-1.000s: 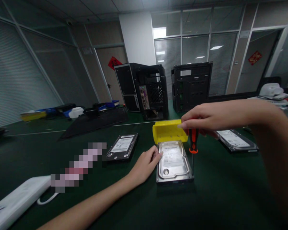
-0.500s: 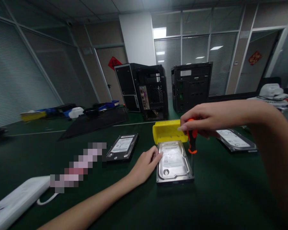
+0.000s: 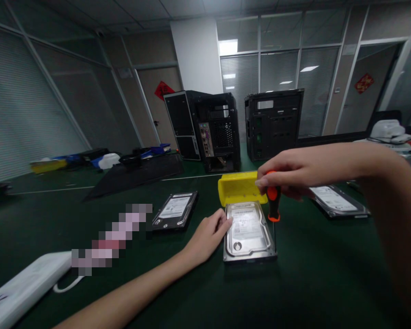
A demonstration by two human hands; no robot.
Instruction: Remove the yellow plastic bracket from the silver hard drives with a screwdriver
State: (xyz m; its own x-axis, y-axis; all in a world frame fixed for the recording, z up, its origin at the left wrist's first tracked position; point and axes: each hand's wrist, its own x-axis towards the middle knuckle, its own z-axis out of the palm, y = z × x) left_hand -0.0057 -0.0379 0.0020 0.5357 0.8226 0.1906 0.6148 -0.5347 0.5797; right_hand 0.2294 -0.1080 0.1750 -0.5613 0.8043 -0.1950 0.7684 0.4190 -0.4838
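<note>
A silver hard drive point(image 3: 248, 233) lies flat on the dark green table, its label facing up. My left hand point(image 3: 212, 230) is closed on the drive's left edge, thumb resting on the top cover. My right hand point(image 3: 284, 173) grips the orange and black handle of a screwdriver point(image 3: 274, 205) from above. The screwdriver stands nearly upright, and its tip meets the drive's near right corner; the screw there is too small to make out. Just behind the drive sits a yellow plastic bin point(image 3: 241, 188) with a few tiny bits in it.
A second hard drive point(image 3: 176, 210) lies to the left, and a third hard drive point(image 3: 339, 201) to the right, partly behind my right hand. Two black computer cases point(image 3: 212, 128) stand at the back. A white box-like object point(image 3: 27, 285) and a blurred-out item are at the left.
The screwdriver handle has turned slightly and tilts a little differently, its tip still at the same corner. My left hand and the drive have stayed put.
</note>
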